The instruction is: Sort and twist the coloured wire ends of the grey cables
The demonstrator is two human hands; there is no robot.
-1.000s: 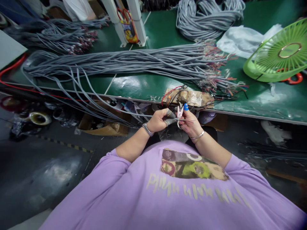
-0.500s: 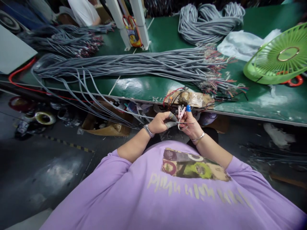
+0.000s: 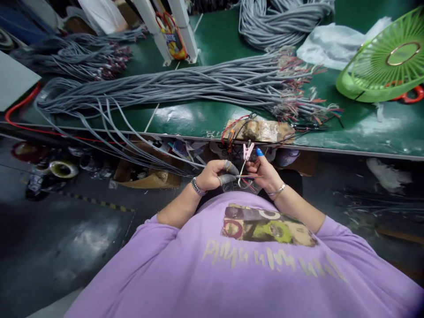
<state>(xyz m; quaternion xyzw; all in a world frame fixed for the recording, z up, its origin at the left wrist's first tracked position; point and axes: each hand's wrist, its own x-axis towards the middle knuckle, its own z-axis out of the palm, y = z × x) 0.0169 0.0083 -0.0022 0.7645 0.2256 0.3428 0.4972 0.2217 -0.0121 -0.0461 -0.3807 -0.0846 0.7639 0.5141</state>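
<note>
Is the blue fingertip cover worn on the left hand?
No, the blue cover sits on a digit of the right hand, while the left hand wears grey covers.

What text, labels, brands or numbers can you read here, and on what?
No word, brand or number reads clearly.
Purple shirt: large pale lettering, too stylised and distorted to quote.
Shirt's picture panel: pale curved mark, C or O, cannot tell.
Yellow, red and blue item by the white posts: lettering too blurred.
</note>
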